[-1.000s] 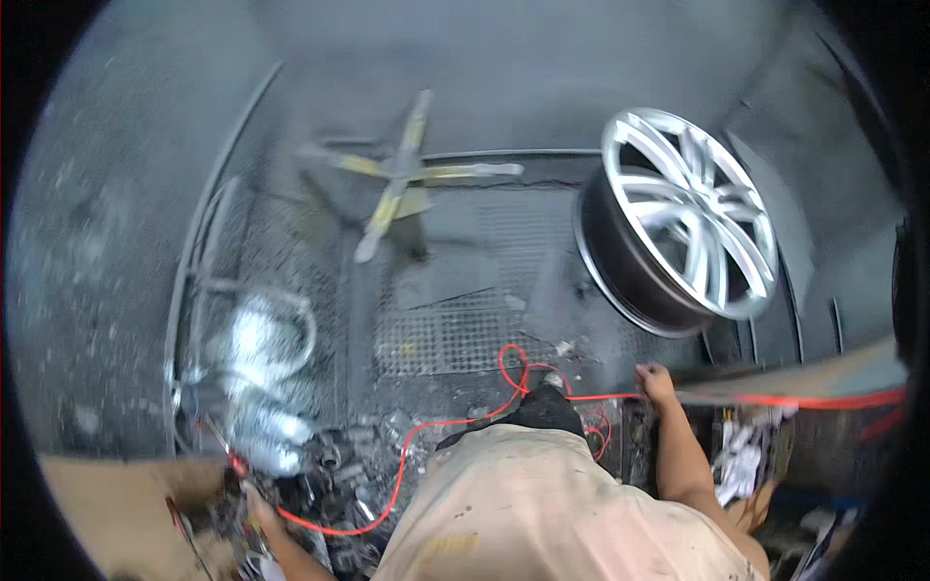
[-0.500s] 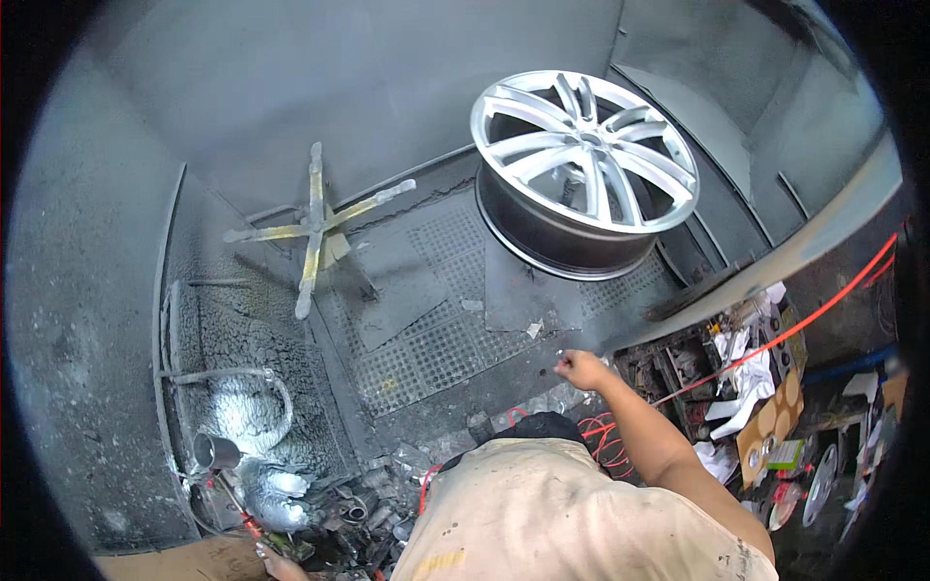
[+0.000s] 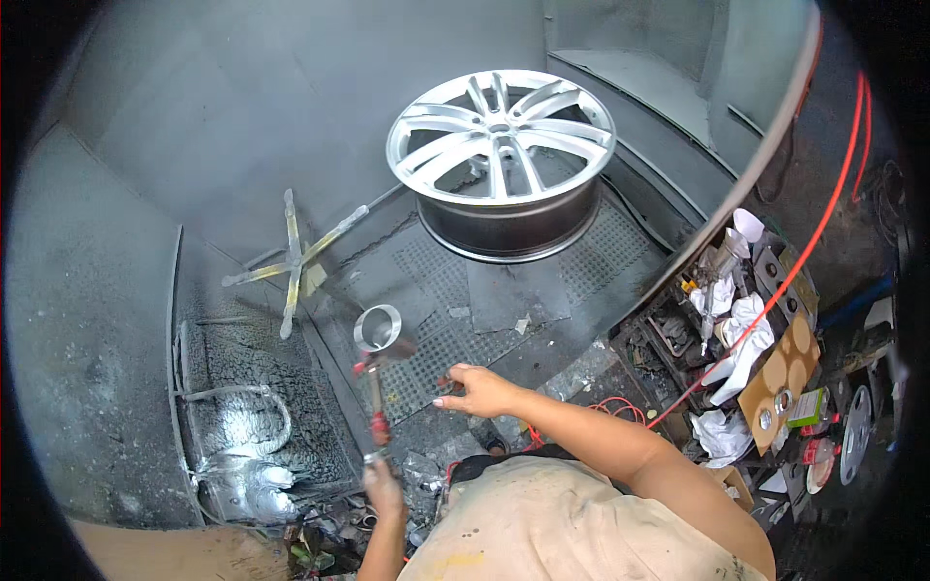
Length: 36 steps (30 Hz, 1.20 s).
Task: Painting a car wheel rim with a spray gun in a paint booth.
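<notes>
My left hand (image 3: 384, 489) is closed round the lower end of a gas torch (image 3: 379, 426), held upright. The torch has red fittings, a slim metal stem and a wide open metal cylinder for a head. No flame shows at it. My right hand (image 3: 475, 391) is held out to the right of the torch, thumb and fingers apart, holding nothing. Beyond both hands a silver car wheel rim (image 3: 501, 145) lies face up, its spokes on top and its dark barrel below. Neither hand touches it.
Left of the wheel rim stands a cross-shaped stand (image 3: 294, 263) with paint-crusted arms. Grey booth walls surround the perforated floor plate (image 3: 417, 363). A red hose (image 3: 823, 228) runs along the right, past cardboard (image 3: 778, 387) and crumpled white paper (image 3: 746, 339). Debris lies around my feet.
My left hand has brought the torch up and rightward from the lower left. My right hand has moved left and its fingers have spread. The view has turned a little to the right.
</notes>
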{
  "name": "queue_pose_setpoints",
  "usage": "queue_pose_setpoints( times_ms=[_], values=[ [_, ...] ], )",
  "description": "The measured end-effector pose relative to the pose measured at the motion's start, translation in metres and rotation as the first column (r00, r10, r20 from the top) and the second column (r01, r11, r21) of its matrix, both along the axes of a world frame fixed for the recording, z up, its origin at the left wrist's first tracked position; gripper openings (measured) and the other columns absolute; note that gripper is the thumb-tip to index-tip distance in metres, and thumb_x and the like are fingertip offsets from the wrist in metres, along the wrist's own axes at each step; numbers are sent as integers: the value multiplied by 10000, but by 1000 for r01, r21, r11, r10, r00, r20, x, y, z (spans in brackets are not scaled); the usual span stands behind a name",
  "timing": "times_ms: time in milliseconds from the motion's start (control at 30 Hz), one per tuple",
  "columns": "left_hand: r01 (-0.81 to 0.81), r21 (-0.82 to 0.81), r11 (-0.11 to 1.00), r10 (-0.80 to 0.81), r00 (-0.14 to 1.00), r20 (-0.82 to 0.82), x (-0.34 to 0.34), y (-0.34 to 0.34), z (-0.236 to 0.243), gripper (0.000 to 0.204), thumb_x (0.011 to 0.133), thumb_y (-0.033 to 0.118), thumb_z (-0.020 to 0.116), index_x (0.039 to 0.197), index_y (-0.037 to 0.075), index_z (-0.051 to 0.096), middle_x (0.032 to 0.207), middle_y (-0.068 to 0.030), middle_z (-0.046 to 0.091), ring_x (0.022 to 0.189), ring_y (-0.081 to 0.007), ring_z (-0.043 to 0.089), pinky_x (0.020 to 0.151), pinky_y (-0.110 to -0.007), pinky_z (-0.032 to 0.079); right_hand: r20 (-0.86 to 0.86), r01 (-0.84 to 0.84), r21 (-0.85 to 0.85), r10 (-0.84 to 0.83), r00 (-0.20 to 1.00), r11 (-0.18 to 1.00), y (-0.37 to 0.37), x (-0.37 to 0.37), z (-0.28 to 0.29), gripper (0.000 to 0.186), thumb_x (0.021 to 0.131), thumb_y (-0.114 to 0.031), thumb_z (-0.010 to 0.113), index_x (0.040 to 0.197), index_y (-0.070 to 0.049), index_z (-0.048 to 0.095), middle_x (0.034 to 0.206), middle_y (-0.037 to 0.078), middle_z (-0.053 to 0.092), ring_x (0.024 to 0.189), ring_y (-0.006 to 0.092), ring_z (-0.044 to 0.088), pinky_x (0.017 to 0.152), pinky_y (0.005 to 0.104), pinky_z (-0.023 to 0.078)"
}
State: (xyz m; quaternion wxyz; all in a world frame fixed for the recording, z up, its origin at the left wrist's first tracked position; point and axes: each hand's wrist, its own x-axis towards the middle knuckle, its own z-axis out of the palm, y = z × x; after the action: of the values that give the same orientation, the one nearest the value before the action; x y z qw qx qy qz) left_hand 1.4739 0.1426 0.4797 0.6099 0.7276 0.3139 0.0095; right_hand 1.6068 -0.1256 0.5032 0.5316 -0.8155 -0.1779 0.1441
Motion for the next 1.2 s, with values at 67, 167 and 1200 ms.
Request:
queue_pose_setpoints(
  times_ms=[67,167,1200],
  values=[
    [138,0,990,-137,985,101,3,-56,-1,298,1005,412,485,856,153,485,671,53,446,543,-57,405,474,-239,312,-9,51,21,-50,999,999,-15,-15,-10,766,797,-541,707,1215,84,558,1175,275,584,1060,369,605,927,437,474],
    [304,-44,952,-300,950,90,-5,-105,-26,206,1010,298,470,886,133,482,681,50,452,541,-56,404,474,-241,321,-204,378,-7,-371,906,926,-36,-49,9,919,808,-502,710,1354,151,361,1251,327,513,1092,357,605,933,409,485],
    [889,230,-395,-918,-377,-120,-57,-213,-81,419,919,387,598,1193,70,594,957,-241,670,922,-446,632,787,-504,498,-666,707,92,-571,-479,-701,-163,-300,-107,233,962,-35,506,1184,-105,515,791,27,554,598,124,518,482,286,405]
  ],
)
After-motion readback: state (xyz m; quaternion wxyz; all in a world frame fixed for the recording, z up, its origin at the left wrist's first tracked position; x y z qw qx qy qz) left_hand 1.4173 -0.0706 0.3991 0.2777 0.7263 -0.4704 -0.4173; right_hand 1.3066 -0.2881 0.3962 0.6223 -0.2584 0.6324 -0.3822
